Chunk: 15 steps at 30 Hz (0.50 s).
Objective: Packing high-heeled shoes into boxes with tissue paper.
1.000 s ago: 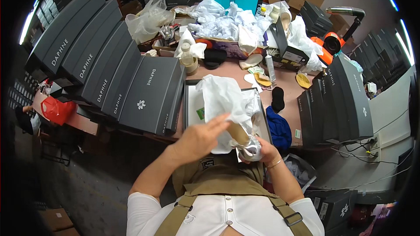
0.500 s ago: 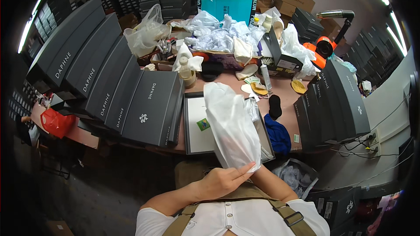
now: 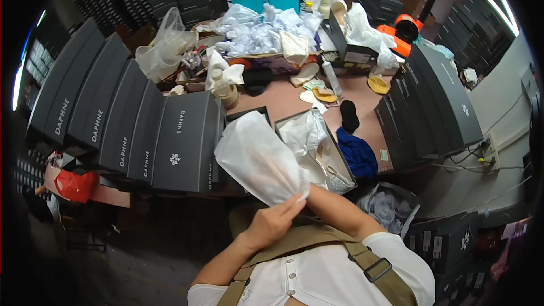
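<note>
A thin white dust bag [image 3: 243, 147] is held up in front of me above the table's near edge. My left hand [image 3: 273, 222] is closed on the hem of its mouth, fingers pinching the fabric. My right hand [image 3: 311, 192] has gone into the bag up to the wrist. It shows only as a pinkish shape through the cloth, so its fingers cannot be made out. Just right of the bag sits an open grey shoebox [image 3: 345, 165], holding white tissue paper [image 3: 300, 131] and a partly covered pale shoe [image 3: 323, 156]. The bag mostly hides a dark-edged box part [image 3: 247, 114].
Closed grey shoeboxes [image 3: 184, 147] stand in a row at left, with more shoeboxes [image 3: 436, 102] at right. Crumpled paper [image 3: 266, 34] fills a carton behind. A bottle [image 3: 221, 88], a blue cloth [image 3: 357, 153] and a black pad [image 3: 349, 116] lie around the open box.
The bag and both hands have shifted left and the bag now tilts left, uncovering more of the open shoebox. My view has turned slightly. The right hand shows more clearly through the cloth.
</note>
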Tool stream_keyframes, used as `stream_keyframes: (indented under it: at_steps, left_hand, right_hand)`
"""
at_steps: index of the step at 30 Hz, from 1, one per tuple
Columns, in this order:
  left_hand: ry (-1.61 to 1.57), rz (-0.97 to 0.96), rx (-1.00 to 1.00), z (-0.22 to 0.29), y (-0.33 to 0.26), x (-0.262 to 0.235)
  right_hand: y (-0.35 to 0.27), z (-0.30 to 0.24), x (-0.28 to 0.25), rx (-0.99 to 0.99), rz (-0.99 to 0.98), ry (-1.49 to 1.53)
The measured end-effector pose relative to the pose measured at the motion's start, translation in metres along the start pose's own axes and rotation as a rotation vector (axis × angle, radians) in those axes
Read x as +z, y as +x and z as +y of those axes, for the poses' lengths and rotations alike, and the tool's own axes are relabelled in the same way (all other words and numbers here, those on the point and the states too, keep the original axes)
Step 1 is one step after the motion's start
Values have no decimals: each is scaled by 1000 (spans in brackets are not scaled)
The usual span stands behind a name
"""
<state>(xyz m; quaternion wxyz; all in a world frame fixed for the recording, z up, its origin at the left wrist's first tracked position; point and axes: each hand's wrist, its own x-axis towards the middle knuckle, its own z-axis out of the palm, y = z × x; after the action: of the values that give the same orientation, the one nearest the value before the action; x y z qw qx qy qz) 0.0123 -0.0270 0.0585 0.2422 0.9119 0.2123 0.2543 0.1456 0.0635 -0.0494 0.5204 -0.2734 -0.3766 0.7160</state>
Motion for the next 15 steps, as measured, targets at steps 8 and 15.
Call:
stream_keyframes:
  at_steps: [8,15]
  left_hand:
    - [-246,481,-585,-30,-31,-2]
    - [-825,136,-579,-39,57,67]
  right_hand:
    - [-115,-89,2,-26,-13,-1411]
    - [-168,-93,-62,56,367,-1882]
